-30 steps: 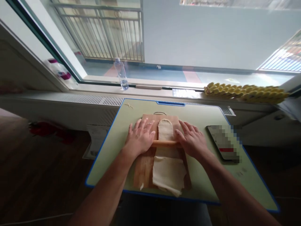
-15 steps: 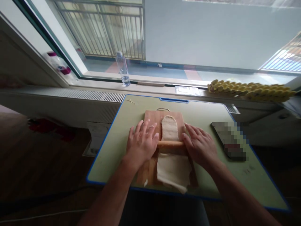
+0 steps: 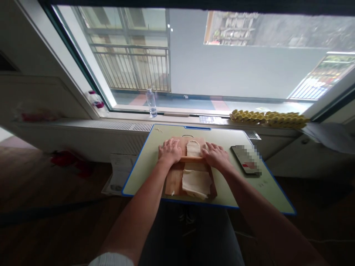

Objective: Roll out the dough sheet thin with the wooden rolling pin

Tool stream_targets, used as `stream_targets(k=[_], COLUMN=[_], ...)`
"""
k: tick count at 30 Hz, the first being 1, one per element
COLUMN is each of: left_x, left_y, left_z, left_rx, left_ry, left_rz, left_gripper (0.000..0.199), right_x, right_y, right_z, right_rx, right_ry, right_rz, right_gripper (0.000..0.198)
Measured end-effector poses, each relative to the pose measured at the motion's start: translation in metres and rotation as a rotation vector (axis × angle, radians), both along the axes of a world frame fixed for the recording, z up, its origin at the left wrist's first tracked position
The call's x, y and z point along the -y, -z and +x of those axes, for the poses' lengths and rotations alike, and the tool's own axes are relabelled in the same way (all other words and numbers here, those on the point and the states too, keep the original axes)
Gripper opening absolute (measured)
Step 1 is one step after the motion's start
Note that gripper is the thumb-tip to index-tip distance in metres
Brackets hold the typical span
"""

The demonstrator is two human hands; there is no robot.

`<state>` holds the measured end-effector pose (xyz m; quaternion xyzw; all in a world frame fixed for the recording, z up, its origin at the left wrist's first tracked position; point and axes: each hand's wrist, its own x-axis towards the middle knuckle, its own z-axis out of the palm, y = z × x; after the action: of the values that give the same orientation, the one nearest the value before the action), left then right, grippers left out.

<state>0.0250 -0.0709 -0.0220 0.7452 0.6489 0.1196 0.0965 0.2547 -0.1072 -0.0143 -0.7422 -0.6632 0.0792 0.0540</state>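
Observation:
A thin wooden rolling pin lies crosswise over a long strip of pale dough. My left hand holds its left end under the palm, fingers pointing forward. On the right end rests my right hand, holding it the same way with the thumb toward the dough. Beyond the pin shows the rounded far end of the dough; its wider, ragged near part spreads toward me. Beneath is a wooden cutting board with a metal handle at the far edge. Both pin ends are hidden by my hands.
The board lies on a pale green table with blue edging. A pixelated dark slab is on the right. On the windowsill stand a clear bottle and yellow egg trays. Small dough scraps lie at the far left corner.
My view has tilted up and drawn back, so the table looks smaller and more window shows. Both hands stay on the rolling pin, which has shifted slightly forward along the dough.

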Motion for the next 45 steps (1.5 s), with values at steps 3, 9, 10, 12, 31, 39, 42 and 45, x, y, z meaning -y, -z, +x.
stream_targets(k=[3, 9, 10, 12, 31, 39, 42, 45], left_x=[-0.017, -0.027, -0.025, -0.019, 0.022, -0.02, -0.034, -0.042], left_y=[0.001, 0.001, 0.001, 0.001, -0.005, -0.006, -0.004, -0.001], left_z=[0.002, 0.003, 0.003, 0.002, 0.005, 0.009, 0.011, 0.013], left_rx=[-0.006, -0.016, -0.017, -0.023, -0.109, -0.075, -0.073, -0.072], left_ry=[-0.009, -0.014, -0.014, -0.014, -0.069, -0.076, -0.05, -0.04], left_rz=[-0.022, -0.046, -0.054, -0.056, -0.069, -0.067, -0.038, 0.066], left_gripper=[0.057, 0.062, 0.064, 0.065, 0.064, 0.06, 0.054, 0.047], right_x=[-0.018, -0.032, -0.031, -0.026, 0.019, -0.023, -0.042, -0.055], right_y=[-0.001, -0.002, -0.001, 0.0, -0.001, -0.006, -0.006, -0.004], right_z=[0.003, 0.004, 0.004, 0.003, -0.005, 0.001, 0.004, 0.006], right_rx=[-0.035, -0.069, -0.065, -0.041, -0.018, -0.079, -0.086, -0.094], right_ry=[0.03, 0.046, 0.039, 0.023, 0.034, 0.032, 0.032, 0.03], right_rz=[-0.035, -0.071, -0.065, -0.052, 0.003, -0.078, -0.099, -0.075], right_gripper=[0.069, 0.077, 0.076, 0.073, 0.068, 0.074, 0.077, 0.075])
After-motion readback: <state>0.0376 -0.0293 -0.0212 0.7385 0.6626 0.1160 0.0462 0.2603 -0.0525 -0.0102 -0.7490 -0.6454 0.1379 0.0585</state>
